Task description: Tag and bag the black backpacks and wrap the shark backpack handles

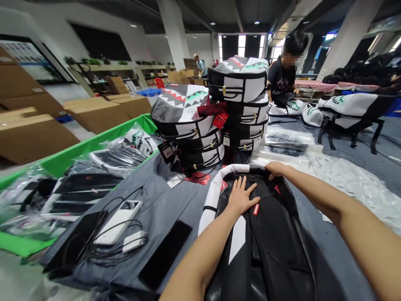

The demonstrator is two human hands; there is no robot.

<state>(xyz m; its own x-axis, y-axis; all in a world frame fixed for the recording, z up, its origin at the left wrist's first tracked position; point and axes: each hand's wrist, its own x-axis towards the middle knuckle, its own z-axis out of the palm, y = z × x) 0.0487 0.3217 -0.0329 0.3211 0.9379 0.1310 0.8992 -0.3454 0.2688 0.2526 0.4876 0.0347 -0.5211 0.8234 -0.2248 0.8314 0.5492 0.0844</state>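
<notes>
A black and white backpack lies in front of me with its strap side up. My left hand rests flat near its top, fingers spread over the black straps, beside a small red tag. At the upper right corner, my right hand is closed on the backpack's edge; some of its fingers are hidden. Just beyond are stacked backpacks with a shark-teeth print, and a taller stack stands to their right. Red tags hang between the stacks.
Left on the table lie a black phone, a white power bank and cables. A green-edged bin holds bagged backpacks. Plastic bags lie to the right. Across the table, a person handles another backpack.
</notes>
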